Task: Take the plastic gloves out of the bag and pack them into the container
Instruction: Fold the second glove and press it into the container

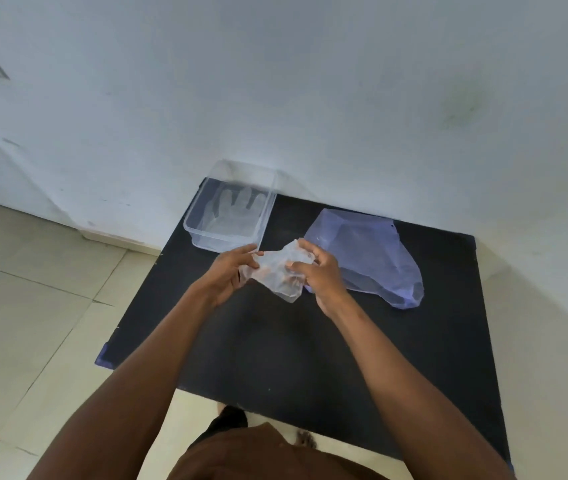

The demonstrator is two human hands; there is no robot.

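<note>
A crumpled clear plastic glove (277,271) hangs above the black table, held between both hands. My left hand (230,277) grips its left side and my right hand (317,271) pinches its right side. A clear rectangular container (192,225) stands at the table's far left corner against the wall, with a flat plastic glove (234,211) lying in it, fingers pointing at the wall. The bluish translucent plastic bag (372,258) lies slumped on the table just right of my right hand; what it holds cannot be made out.
The black table (275,348) stands against a white wall (310,98). Beige floor tiles (33,323) spread to the left and below. My feet show under the table's near edge.
</note>
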